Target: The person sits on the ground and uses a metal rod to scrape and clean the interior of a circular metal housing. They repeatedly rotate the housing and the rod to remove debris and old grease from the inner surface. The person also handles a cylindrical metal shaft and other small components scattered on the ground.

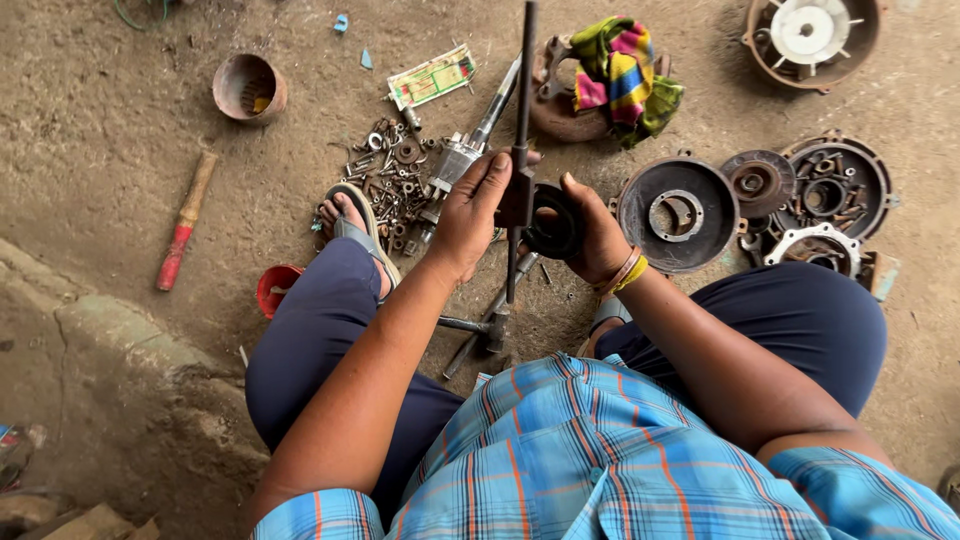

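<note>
Between the squatting person's knees, the left hand is wrapped round a long dark metal rod held upright; the right hand grips a black ring-shaped part pressed against that rod, perhaps threaded on it; a hammer lies on the dirt floor below; loose bolts are heaped beside the sandalled foot.

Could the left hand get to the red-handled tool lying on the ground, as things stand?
Probably not right now. The left hand is wrapped around the long dark rod, and the red-handled tool lies well out to the left, beyond the left knee. Nothing covers it, though.
</note>
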